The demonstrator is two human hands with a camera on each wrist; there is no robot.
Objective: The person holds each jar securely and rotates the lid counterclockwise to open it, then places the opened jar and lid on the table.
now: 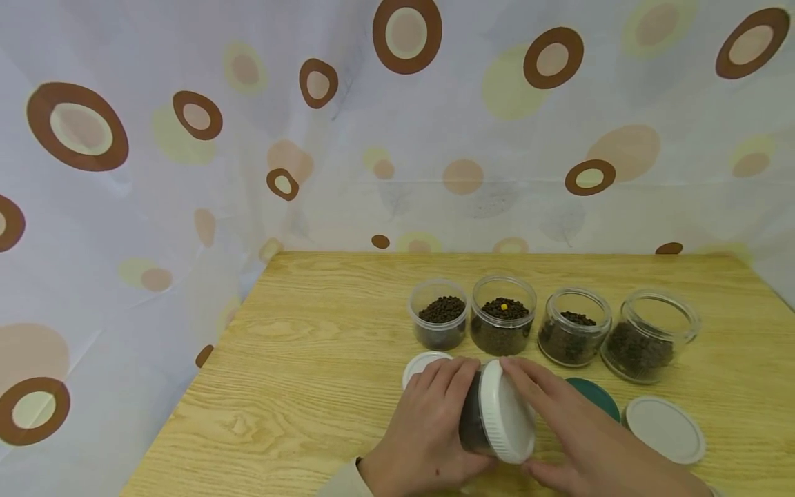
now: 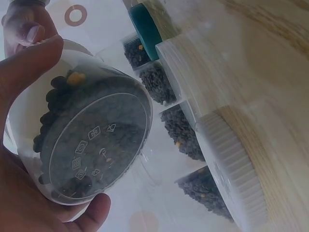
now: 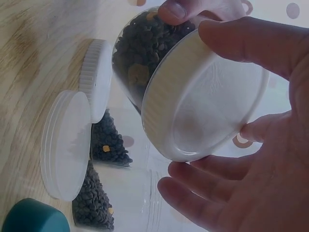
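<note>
A clear jar [image 1: 472,421] of dark pellets is held tilted on its side above the table, capped by a white ribbed lid [image 1: 512,414] that faces right. My left hand [image 1: 428,424] grips the jar's body, fingers over the top and thumb below. On the lid's rim lie the thumb and fingertips of my right hand [image 1: 577,428], curved around its edge. The left wrist view looks onto the jar's clear base [image 2: 99,145], with pellets and a yellowish piece inside. Beside the lid's rim, the right wrist view shows pellets through the wall.
Behind my hands stand several lidless pellet jars in a row, from the leftmost jar [image 1: 439,331] to the rightmost jar [image 1: 642,345]. A white lid [image 1: 417,366], a teal lid [image 1: 593,399] and another white lid [image 1: 664,429] lie on the wooden table [image 1: 261,373]. A patterned curtain [image 1: 348,152] hangs behind.
</note>
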